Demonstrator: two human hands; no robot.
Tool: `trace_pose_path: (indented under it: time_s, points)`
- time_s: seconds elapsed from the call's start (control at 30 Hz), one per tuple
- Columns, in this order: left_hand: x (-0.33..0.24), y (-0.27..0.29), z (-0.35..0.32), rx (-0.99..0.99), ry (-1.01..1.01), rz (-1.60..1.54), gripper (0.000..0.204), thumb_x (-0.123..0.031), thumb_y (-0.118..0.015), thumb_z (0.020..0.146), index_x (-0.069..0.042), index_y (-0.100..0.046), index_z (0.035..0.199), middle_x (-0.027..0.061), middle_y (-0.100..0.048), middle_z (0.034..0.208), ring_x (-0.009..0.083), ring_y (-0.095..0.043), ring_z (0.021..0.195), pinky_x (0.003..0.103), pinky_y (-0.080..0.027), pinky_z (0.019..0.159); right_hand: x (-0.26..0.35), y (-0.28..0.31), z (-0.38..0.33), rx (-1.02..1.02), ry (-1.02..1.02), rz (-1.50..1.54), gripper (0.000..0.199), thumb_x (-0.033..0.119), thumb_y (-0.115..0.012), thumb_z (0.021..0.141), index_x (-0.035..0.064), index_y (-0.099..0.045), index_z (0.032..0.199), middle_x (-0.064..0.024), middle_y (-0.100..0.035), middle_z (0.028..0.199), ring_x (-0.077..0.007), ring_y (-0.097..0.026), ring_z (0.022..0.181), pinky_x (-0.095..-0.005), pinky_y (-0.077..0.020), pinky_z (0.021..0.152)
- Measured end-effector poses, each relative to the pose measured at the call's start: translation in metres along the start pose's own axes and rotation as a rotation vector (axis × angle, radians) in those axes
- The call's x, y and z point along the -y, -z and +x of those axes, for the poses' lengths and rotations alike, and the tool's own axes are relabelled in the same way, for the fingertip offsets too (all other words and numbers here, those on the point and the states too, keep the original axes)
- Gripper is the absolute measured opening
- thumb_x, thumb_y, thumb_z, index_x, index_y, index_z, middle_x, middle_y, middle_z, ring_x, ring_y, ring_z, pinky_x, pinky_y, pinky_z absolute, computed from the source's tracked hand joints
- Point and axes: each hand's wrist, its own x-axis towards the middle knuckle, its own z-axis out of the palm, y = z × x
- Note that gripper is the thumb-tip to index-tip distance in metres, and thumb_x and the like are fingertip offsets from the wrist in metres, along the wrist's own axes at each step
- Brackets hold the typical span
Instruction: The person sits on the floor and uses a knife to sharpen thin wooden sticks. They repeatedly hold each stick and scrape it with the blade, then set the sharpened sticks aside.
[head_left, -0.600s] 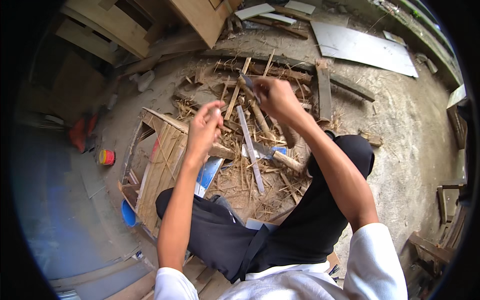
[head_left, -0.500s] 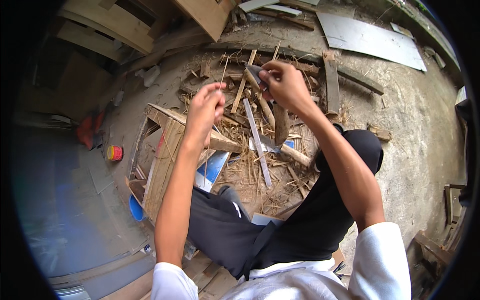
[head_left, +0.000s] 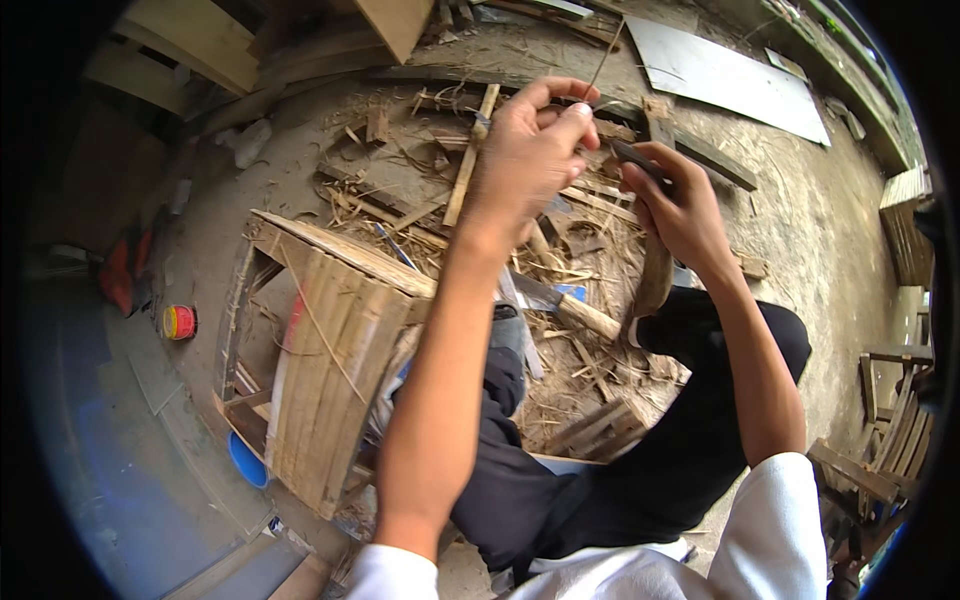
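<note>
My left hand [head_left: 535, 150] is raised in front of me, its fingers pinching a thin wooden strip [head_left: 606, 60] that slants up and to the right. Just right of it, my right hand [head_left: 685, 205] is closed round a knife [head_left: 642, 163]. The dark blade points toward the left fingertips, and a thick curved wooden handle seems to run down below the hand. Whether the blade touches the strip, I cannot tell. Below the hands on the ground lies another tool with a pale wooden handle [head_left: 590, 318] and a dark blade, among shavings.
A slatted wooden crate [head_left: 330, 350] stands left of my legs, with a blue bucket [head_left: 247, 460] beside it. Further left is a red and yellow tub [head_left: 180, 322]. Wood scraps [head_left: 440, 170] litter the ground ahead; a pale flat panel [head_left: 725, 80] lies at the far right.
Both hands have moved right, the left one also upward and closer to the right hand. The knife has come right and down with my right hand. The view has shifted slightly.
</note>
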Motion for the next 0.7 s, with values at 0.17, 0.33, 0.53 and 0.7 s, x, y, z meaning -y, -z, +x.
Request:
trace_pose_path:
  time_s: [0.17,0.33,0.53,0.7]
  points:
    - [0.014,0.011,0.018,-0.340,-0.056,0.473,0.014,-0.013,-0.055,0.092,0.000,-0.058,0.094,0.0110,-0.067,0.074,0.0183,-0.064,0.065,0.032,-0.049,0.061,0.006,-0.026,-0.003,-0.063,0.155,-0.073,0.025,0.012,-0.056,0.095,-0.0005,-0.058,0.116,-0.0030,-0.061,0.069,-0.0061,-0.049,0.062,-0.0224,-0.0401,0.055]
    - [0.023,-0.018,0.030,-0.178,-0.106,0.365,0.012,-0.011,-0.056,0.092,0.000,-0.061,0.094,0.0022,-0.062,0.075,0.0072,-0.056,0.068,0.023,-0.044,0.061,0.022,-0.027,-0.010,-0.210,-0.226,0.269,0.022,0.025,-0.050,0.099,0.0101,-0.055,0.115,0.0060,-0.045,0.070,-0.0020,-0.036,0.054,-0.0178,-0.0292,0.045]
    - [0.022,-0.032,0.026,-0.135,-0.131,0.457,0.013,-0.013,-0.057,0.091,-0.002,-0.063,0.094,0.0031,-0.063,0.077,0.0098,-0.057,0.071,0.027,-0.047,0.066,0.053,0.027,-0.012,-0.204,-0.330,0.199,0.023,0.021,-0.048,0.099,0.0053,-0.059,0.111,0.0063,-0.044,0.069,0.0001,-0.031,0.050,-0.0166,-0.0239,0.043]
    - [0.027,-0.001,0.015,-0.171,-0.042,0.678,0.011,-0.014,-0.057,0.089,-0.005,-0.063,0.092,0.0106,-0.067,0.079,0.0218,-0.067,0.074,0.033,-0.051,0.068,0.033,0.018,-0.007,-0.128,-0.428,0.373,0.022,0.021,-0.049,0.098,0.0040,-0.060,0.107,0.0073,-0.043,0.069,0.0006,-0.032,0.051,-0.0162,-0.0232,0.044]
